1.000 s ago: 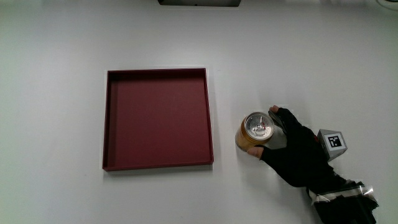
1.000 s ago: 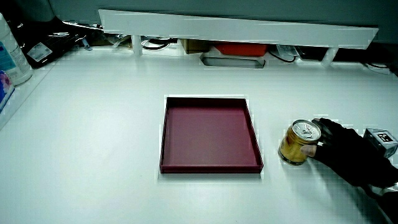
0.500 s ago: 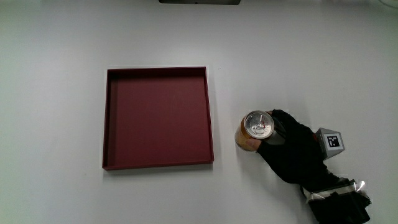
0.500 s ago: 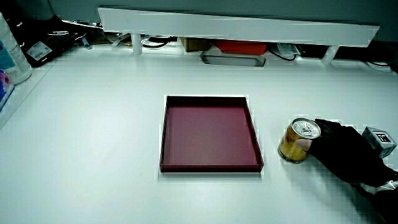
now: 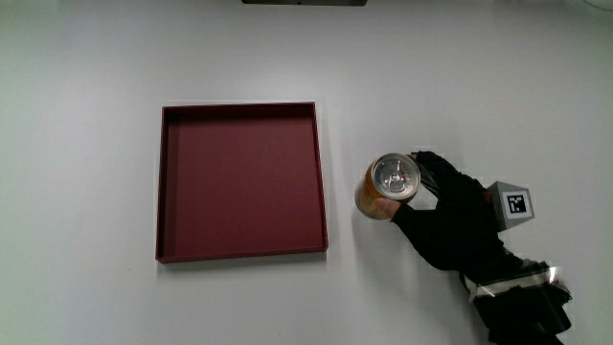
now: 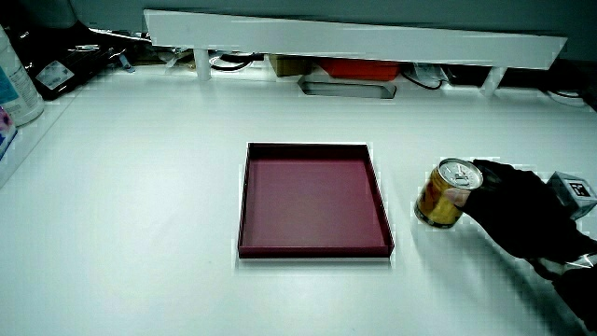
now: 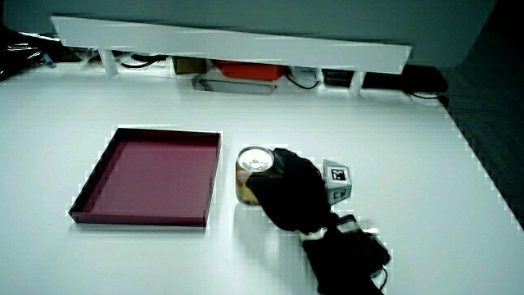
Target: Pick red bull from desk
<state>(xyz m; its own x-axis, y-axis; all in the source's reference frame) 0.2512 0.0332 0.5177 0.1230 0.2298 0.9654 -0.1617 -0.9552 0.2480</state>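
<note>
Main view: hand [image 5: 450, 216] clamped round the gold can [image 5: 388, 184], just beside the dark red tray [image 5: 161, 182]. In a side view: can [image 6: 437, 196] gripped, near tray. In a side view: same grasp on can [image 7: 248, 182], patterned cube [image 7: 336, 182] on glove's back.

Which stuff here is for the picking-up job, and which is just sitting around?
For the job:
- can, beside the tray
- hand, fingers wrapped round the can

Just sitting around:
- dark red tray, with nothing in it
- clutter under the partition
</note>
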